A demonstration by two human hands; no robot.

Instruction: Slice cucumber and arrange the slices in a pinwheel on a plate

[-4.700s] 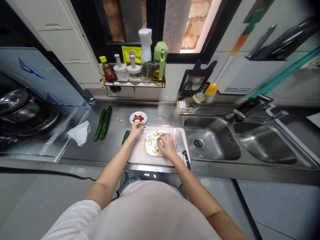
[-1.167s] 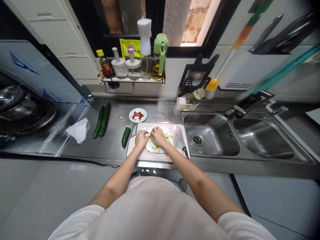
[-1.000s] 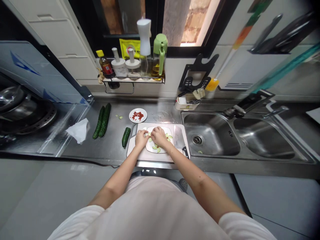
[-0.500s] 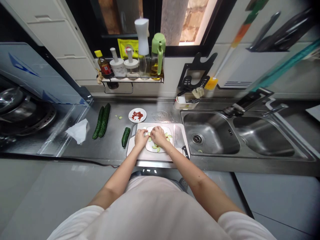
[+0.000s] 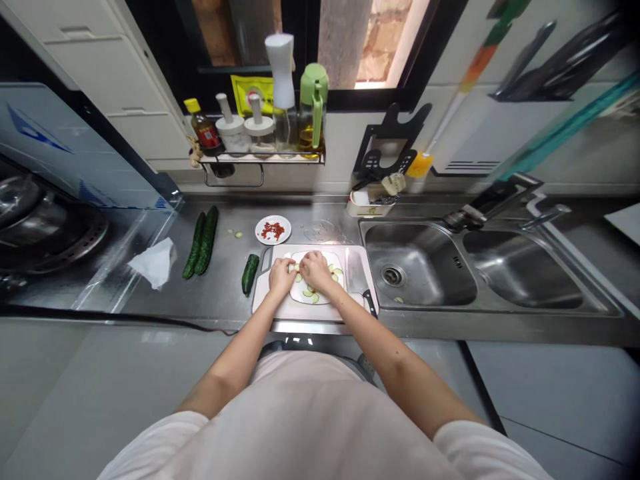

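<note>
A white square plate (image 5: 301, 293) lies on a pale cutting board (image 5: 265, 297), bearing thin green-edged cucumber slices (image 5: 311, 295) set in flower-like groups with small red bits. At the plate's left edge, my left hand (image 5: 281, 275) has its fingers bent and closed together. My right hand (image 5: 316, 270) reaches over the plate's upper left, fingertips pinched close to the left ones. Whatever sits between the fingers is too small or hidden to make out. A knife (image 5: 369, 303) rests along the board's right side. Left of the board lies a cut piece of cucumber (image 5: 251, 274).
A small white dish (image 5: 286, 230) of chopped red pieces stands behind the board. Two whole cucumbers (image 5: 201, 243) and a crumpled white cloth or tissue (image 5: 154, 262) lie to the left. A double sink (image 5: 425, 253) is at right; a condiment rack (image 5: 263, 159) hangs above.
The camera view has shifted slightly. Both hands stay at the left part of the plate, with only small finger movement.
</note>
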